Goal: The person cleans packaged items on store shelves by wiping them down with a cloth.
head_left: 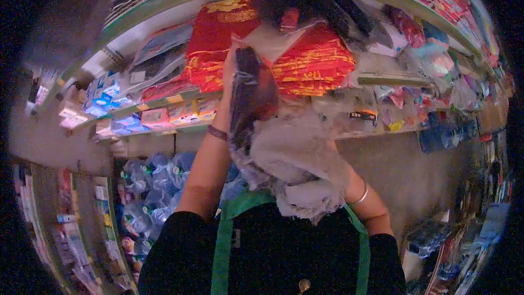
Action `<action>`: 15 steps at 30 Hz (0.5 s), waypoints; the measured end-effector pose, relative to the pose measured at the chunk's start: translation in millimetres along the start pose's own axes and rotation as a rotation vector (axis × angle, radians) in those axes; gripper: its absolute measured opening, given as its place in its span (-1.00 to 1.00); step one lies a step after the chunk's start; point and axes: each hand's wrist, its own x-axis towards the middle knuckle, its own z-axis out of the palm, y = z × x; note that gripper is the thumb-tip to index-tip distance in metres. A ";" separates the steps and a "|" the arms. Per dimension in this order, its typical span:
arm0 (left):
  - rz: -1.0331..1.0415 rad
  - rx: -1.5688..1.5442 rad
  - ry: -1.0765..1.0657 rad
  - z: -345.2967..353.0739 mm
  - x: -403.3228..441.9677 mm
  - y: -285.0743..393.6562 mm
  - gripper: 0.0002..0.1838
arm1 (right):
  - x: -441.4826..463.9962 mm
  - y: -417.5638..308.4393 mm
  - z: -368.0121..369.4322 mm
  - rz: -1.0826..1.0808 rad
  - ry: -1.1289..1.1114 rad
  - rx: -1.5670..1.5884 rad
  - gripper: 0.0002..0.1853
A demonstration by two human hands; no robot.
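The left hand pinches a long, dark, shiny plastic pack near a folded red-and-yellow stack. Crumpled grey cloth covers the right hand; I cannot tell its grip.

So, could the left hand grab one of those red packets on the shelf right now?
Probably not straight away. The left hand looks close enough to the red packets, but it seems to be holding a dark wrapped packet, which also covers part of the stack. It would likely need freeing first.

Left arm extended forward, left hand raised, right arm bent, right hand mostly hidden
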 end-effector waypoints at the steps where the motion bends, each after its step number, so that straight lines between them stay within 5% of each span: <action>1: 0.015 -0.003 0.015 -1.4 -7.0 6.7 -0.68 | -1.7 0.5 0.6 -0.006 -0.029 0.046 -0.62; 5: 0.097 0.037 0.057 -7.1 -25.0 32.2 -0.68 | -5.8 5.8 -17.8 0.096 -0.063 0.287 -0.60; 8: 0.140 0.069 0.069 -9.7 -24.1 42.1 -0.67 | 25.6 1.3 -50.7 0.120 0.194 0.333 -0.59; 10: 0.157 0.071 0.072 -9.2 -28.7 44.8 -0.67 | 74.1 -9.2 -64.1 -0.028 0.316 0.206 -0.59; 15: 0.170 0.070 0.092 -11.8 -48.4 47.5 -0.66 | 157.2 -24.8 -41.9 -0.326 0.213 -0.312 -0.57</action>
